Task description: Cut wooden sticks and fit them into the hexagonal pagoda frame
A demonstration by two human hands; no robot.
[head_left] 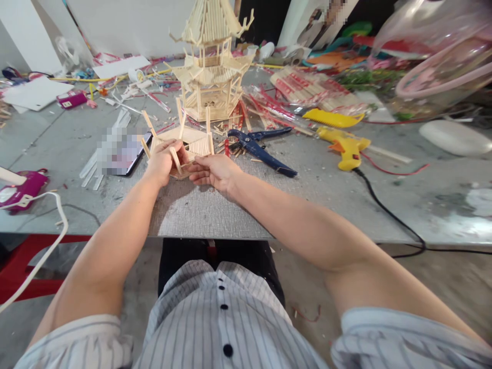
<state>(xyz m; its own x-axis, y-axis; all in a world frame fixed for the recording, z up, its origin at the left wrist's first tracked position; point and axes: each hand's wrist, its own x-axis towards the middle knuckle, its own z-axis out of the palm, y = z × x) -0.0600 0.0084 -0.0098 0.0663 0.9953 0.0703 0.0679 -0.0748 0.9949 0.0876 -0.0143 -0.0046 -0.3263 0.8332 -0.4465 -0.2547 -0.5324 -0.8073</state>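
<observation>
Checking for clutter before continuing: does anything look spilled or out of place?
Yes: loose wooden bits lie strewn between the blue tool and the wooden frame, looking untidy so near the right hand.

From the wearer's head, the lone view peers forward and down, buttoned grey-striped shirt point(192, 323) close below, low pale wooden-stick frame point(200, 148) farther out.
</observation>
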